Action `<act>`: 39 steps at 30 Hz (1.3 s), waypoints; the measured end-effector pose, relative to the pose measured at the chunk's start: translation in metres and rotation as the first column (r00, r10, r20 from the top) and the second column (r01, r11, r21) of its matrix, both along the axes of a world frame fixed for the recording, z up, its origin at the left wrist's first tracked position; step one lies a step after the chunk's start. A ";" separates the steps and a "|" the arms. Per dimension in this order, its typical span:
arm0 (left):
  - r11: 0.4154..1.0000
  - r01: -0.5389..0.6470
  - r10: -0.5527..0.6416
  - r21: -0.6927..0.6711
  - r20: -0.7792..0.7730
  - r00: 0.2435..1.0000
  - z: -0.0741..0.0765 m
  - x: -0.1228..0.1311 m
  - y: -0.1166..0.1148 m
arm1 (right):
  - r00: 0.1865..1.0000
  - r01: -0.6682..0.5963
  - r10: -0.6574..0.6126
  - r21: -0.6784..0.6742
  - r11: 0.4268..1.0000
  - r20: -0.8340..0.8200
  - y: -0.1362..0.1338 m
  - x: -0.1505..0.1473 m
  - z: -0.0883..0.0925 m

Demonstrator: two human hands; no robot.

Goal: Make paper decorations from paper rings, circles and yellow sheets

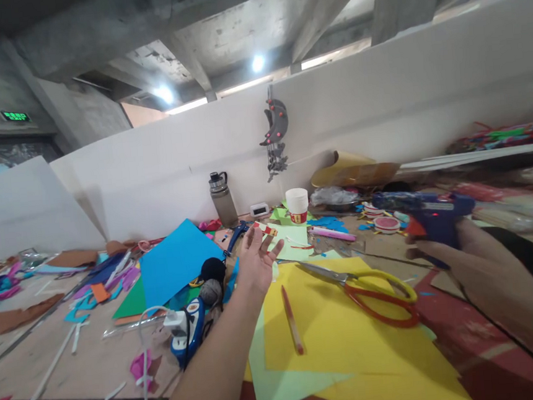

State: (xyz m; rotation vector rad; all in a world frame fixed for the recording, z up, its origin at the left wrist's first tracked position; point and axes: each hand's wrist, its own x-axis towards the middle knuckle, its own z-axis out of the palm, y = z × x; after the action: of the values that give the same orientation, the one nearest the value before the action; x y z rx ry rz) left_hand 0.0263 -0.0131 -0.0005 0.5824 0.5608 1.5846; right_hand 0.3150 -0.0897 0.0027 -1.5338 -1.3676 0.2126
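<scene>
Cluttered brown worktable (29, 364) under a bare concrete ceiling, paper scraps all over. Nearest: a large yellow paper sheet (348, 342) lying over a pale green paper sheet (283, 385). An orange pencil (292, 320) lies on the yellow sheet, and yellow-and-red-handled scissors (372, 293) rest on it too, blades pointing left. Left of the sheets, a blue-and-white glue gun (188, 329) with a white cord lies on the table, unheld.

Left hand (254, 262) is stretched forward over the far edge of the yellow sheet, palm open and fingers spread apart, gripping nothing. A small red-white-yellow paper strip (265, 228) sits right at its fingertips; contact unclear. Right hand (458, 258) is wrapped around the handle of a blue hot-glue gun (429, 214), fingers clamped on it. The gun is held up off the table at right, nozzle pointing left, well apart from the left hand.

Farther back: a bright blue paper sheet (173, 261) is propped at a tilt. A white paper cup with red print (297, 205) and a grey water bottle with black lid (223, 199) stand upright. Behind these, a white foam-board wall (379, 103) with a dark grey ornament with red dots (275, 131) hanging on it.
</scene>
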 end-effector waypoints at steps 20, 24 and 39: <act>0.975 0.170 -0.158 0.141 -0.094 0.983 0.008 -0.014 -0.001 | 0.762 -0.580 0.557 0.034 0.814 -0.332 0.021 -0.088 0.021; 0.939 0.256 -0.214 0.229 -0.193 0.958 0.015 -0.020 -0.006 | 0.761 -0.591 0.540 -0.042 0.806 -0.360 0.021 -0.077 0.029; 0.912 0.381 -0.316 0.154 -0.327 0.890 0.004 -0.029 -0.010 | 0.742 -0.669 0.669 -0.099 0.737 -0.036 0.015 -0.076 0.020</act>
State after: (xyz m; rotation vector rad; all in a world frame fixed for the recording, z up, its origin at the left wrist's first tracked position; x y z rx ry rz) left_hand -0.0032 -0.0230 0.0031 1.0388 0.4738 1.2250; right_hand 0.2391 -0.0749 0.0229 -1.0500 -1.8989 0.7442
